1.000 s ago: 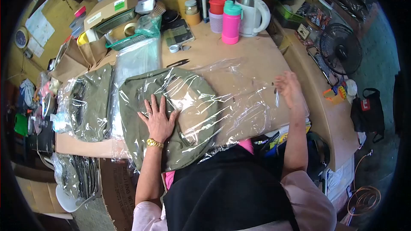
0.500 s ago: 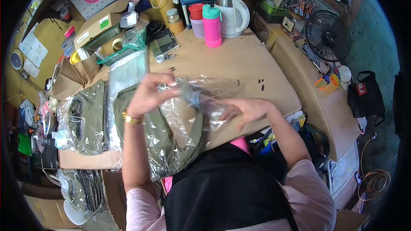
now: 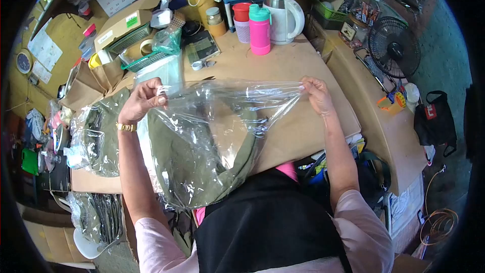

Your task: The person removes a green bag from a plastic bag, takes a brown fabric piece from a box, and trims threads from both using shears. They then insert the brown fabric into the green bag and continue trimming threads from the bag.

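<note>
My left hand (image 3: pixel 143 102), with a gold watch at the wrist, pinches one top corner of a clear plastic bag (image 3: pixel 227 93). The opposite corner is gripped by my right hand (image 3: pixel 317 95), and the bag's upper edge is stretched taut between them. Inside the plastic lies an olive-green fabric item (image 3: pixel 184 154) with a broad curved strap (image 3: pixel 242 159), its lower end near my black apron (image 3: pixel 268 222). Another olive item (image 3: pixel 103 144) in clear plastic rests on the table to the left of my left hand.
The brown table (image 3: pixel 298 65) holds a pink bottle (image 3: pixel 260 33) and a white kettle (image 3: pixel 284 17) at the back. Green baskets (image 3: pixel 146 60) and clear plastic sheets (image 3: pixel 172 71) lie back left. A black fan (image 3: pixel 394 48) stands on the right-hand shelf.
My hands have moved apart, left hand leftward and right hand up and rightward. The bunched plastic between them is now spread wide and pulled taut.
</note>
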`<state>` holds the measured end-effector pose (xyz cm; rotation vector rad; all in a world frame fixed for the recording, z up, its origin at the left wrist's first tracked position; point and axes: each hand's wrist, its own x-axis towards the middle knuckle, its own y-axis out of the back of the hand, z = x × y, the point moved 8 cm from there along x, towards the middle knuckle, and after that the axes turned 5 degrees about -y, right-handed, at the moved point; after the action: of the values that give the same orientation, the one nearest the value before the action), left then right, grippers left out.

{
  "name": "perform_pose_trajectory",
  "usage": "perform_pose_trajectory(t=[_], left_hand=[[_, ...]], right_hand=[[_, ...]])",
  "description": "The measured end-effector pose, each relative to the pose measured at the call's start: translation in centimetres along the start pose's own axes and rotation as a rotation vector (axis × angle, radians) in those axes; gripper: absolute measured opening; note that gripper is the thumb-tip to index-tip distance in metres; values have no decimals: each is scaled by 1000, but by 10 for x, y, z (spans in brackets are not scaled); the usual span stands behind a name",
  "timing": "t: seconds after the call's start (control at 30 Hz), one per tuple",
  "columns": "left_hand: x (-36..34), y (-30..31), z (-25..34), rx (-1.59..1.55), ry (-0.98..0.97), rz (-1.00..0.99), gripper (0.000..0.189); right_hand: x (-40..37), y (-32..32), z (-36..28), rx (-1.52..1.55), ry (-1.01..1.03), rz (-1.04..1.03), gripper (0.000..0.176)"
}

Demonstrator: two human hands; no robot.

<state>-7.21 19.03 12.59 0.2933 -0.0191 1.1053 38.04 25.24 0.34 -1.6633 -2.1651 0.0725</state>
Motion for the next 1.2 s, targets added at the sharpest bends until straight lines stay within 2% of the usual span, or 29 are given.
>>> perform_pose_trajectory(t=[0.03,0.07,0.1,0.17,0.2,0.23,0.3,0.33,0.37,0.43,0.47,0.5,0.57,0.63,0.7,0.77,0.8,0.83,0.9,0.97,1.0,1.07,1.1,1.13,1.17,1.2], left_hand=[[-4,3,-8,-103,32,-47,21],[-4,-7,4,99,60,-26,20],[-3,-7,4,102,65,-14,20],[-1,-1,-8,595,215,-104,23],[2,-5,6,734,101,-93,25],[4,-1,6,734,109,-81,25],[12,16,22,847,-10,74,30],[13,25,22,865,28,188,35],[17,24,26,868,31,197,35],[21,14,60,1262,-199,258,29],[21,15,64,1258,-144,221,21],[18,10,77,1257,-145,223,21],[11,2,89,1276,-5,200,21],[1,2,88,1262,-46,181,21],[-10,-8,97,1235,-103,209,18],[-17,-22,110,1073,-78,270,19],[-24,-22,109,965,-151,320,17],[-31,-17,104,848,-222,359,16],[-37,-3,77,589,-181,348,15],[-36,-2,66,666,-94,340,16],[-34,-7,71,905,-78,293,19],[-33,-14,77,1021,-86,285,21],[-35,-17,81,1136,-82,286,23],[-34,-15,80,1136,34,266,25],[-35,-14,84,1139,36,269,25],[-36,-17,94,1240,-43,282,26]], right_hand=[[2,1,1,6,-2,-11,12],[3,4,1,-8,-3,-66,12],[5,3,0,-22,-3,-123,14],[11,2,-4,-60,19,-188,15],[13,-4,-10,-103,46,-244,17],[14,-7,-15,-99,42,-256,17],[17,-20,-27,-119,53,-316,21],[19,-23,-30,-115,54,-327,21],[23,-23,-29,-158,19,-312,21],[26,-28,-35,-205,-16,-302,21],[28,-33,-45,-417,44,-284,20],[27,-37,-53,-627,103,-260,20],[24,-43,-67,-715,153,-233,19],[11,-51,-78,-805,210,-193,19],[2,-61,-83,-918,170,-131,18],[-3,-61,-79,-923,213,-112,17],[-5,-59,-73,-921,231,-118,16],[-5,-56,-71,-928,220,-107,15],[-9,-49,-67,-953,198,-50,14],[-6,-49,-64,-932,205,-83,12],[-4,-43,-63,-939,207,-65,12],[1,-42,-60,-648,196,-129,11],[2,-43,-61,-646,198,-129,11],[3,-43,-64,-563,200,-136,11],[4,-44,-66,-479,201,-143,12],[6,-44,-67,-478,202,-147,12]])
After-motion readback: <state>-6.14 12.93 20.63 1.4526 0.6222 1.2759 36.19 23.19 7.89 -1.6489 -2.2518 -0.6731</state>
